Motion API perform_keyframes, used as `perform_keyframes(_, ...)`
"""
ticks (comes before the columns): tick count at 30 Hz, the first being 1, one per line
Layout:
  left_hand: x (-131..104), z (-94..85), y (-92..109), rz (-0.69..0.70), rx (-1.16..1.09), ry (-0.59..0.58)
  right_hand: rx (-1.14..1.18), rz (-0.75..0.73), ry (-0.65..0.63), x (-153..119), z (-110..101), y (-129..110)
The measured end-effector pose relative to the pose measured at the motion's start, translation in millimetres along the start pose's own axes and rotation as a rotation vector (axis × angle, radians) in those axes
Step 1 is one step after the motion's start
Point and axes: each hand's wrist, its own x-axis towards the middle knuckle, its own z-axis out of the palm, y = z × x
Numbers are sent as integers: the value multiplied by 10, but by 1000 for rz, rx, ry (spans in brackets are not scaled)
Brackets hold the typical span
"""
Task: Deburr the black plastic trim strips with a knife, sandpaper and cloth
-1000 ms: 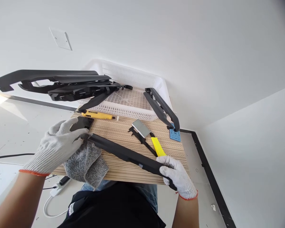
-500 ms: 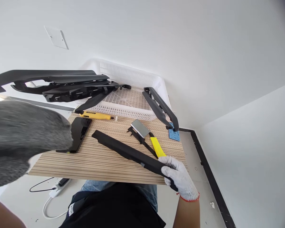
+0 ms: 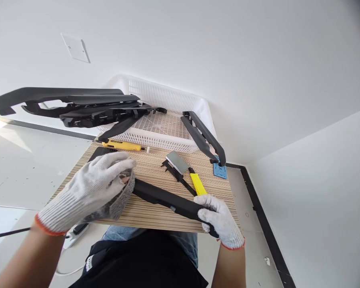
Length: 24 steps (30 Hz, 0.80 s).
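Holding the black strip (image 3: 162, 199) over the table (image 3: 153, 168), your right hand (image 3: 220, 219) wraps one end, your left hand (image 3: 96, 184) bunches grey cloth (image 3: 124, 201) over the other — probably light, stiff, smooth; grip the ends.

Looks like a sm. workshop corner: wood-grain bench (image 3: 151, 168) w/ yellow pen-style tool (image 3: 123, 145), blk calipers (image 3: 186, 186) & yellow-handled cutter (image 3: 198, 184); white basket (image 3: 168, 141) w/ blk moulded parts (image 3: 93, 99); L hand (image 3: 97, 180) & R hand (image 3: 219, 219) in knit work gloves; plain white walls (image 3: 258, 72), pwr strip (image 3: 73, 241) on floor (image 3: 24, 164).
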Motion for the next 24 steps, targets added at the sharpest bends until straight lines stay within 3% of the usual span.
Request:
perform_keyframes(3, 92, 29, 65, -177, -21, -28, 20, -12, 19, -55, -74, 39)
perform_keyframes(6, 136, -47, 84, -438, -206, -224, 42, 2, 25, -92, -148, 90)
perform_keyframes(8, 130, -92, 84, -538, -352, -371, 42, 10, 34, -93, -173, 107)
perform_keyframes(10, 105, -102, 71, -594, -440, -416, 36, 5, 49, -75, -172, 104)
perform_keyframes(16, 38, -96, 4, -732, -590, -358, 17, -15, 109, 24, -118, 33)
perform_keyframes(21, 82, -144, 40, -853, -678, -111, 152, -191, 196, 12, -181, 40)
perform_keyframes(24, 114, -135, 82, -848, -632, -58, 212, -280, 173, -28, -169, 77)
